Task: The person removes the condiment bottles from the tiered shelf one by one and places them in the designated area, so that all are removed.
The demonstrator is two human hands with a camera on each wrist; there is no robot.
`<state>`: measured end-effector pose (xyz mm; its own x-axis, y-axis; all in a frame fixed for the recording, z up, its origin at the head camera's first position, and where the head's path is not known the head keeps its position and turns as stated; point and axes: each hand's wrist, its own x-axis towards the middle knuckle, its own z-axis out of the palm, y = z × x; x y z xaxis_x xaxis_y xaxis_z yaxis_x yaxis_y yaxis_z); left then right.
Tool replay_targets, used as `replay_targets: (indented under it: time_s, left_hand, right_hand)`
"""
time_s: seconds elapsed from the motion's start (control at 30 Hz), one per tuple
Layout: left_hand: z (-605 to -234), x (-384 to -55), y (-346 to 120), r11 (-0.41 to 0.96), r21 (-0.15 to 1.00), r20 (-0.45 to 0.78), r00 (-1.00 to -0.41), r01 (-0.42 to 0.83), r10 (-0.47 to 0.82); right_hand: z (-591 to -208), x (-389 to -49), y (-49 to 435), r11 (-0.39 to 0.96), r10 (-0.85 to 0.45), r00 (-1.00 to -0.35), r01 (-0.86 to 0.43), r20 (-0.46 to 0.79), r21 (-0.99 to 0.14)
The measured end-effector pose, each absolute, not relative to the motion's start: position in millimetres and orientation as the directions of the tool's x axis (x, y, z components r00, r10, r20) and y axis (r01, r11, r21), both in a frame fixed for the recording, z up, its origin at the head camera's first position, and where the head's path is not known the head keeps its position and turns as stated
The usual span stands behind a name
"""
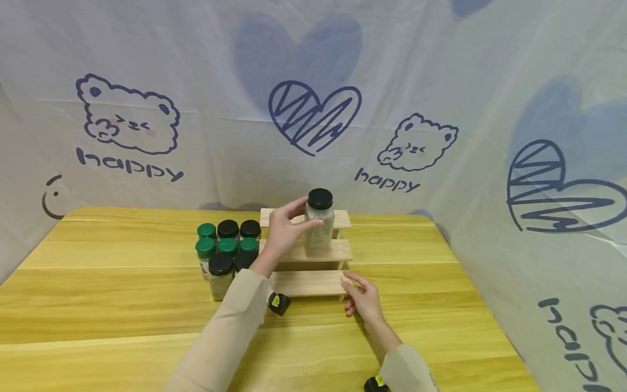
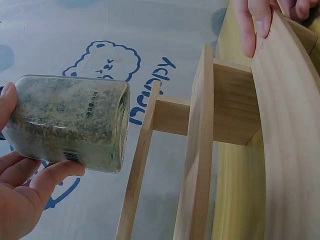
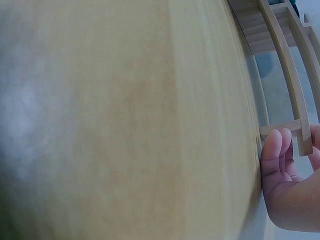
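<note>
My left hand (image 1: 286, 228) grips a clear spice jar (image 1: 319, 231) with a black lid, fingers on one side and thumb on the other. In the left wrist view the jar (image 2: 70, 120) holds a pale, speckled seasoning, and a gap separates its base from the stepped wooden rack (image 2: 195, 150). This three-tier rack (image 1: 306, 283) stands on the table. At the right end of its lowest step, my right hand (image 1: 364, 299) pinches the board. The right wrist view shows this hand (image 3: 290, 175) with fingers curled by the rack's end support.
Left of the rack stands a tight group of spice jars, some with green lids (image 1: 205, 247), others with black lids (image 1: 221, 264). The wooden table (image 1: 122, 316) meets a white printed cloth (image 1: 210, 141) behind and at the right. Black wrist devices (image 1: 279, 303) sit by the sleeves.
</note>
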<state>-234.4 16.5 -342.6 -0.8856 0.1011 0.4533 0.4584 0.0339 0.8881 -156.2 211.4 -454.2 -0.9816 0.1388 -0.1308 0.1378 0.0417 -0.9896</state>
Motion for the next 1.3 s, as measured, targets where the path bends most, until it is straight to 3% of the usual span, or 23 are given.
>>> replay_targets:
  time_s: [0.77, 1.03, 1.3]
  left_hand:
    - [-345, -198, -7, 0.067, 0.909, 0.404, -0.909, 0.412, 0.102]
    - [-328, -173, -15, -0.021, 0.931, 0.363, -0.923, 0.363, 0.131]
    - [-353, -174, -20, -0.083, 0.918, 0.395, -0.912, 0.388, 0.112]
  right_hand:
    - [-457, -158, 210, 0.038, 0.156, -0.980, 0.133, -0.125, -0.990]
    - [-457, -158, 210, 0.041, 0.147, -0.981, 0.136, -0.129, -0.990]
    - [-458, -158, 211, 0.042, 0.156, -0.980, 0.127, -0.119, -0.991]
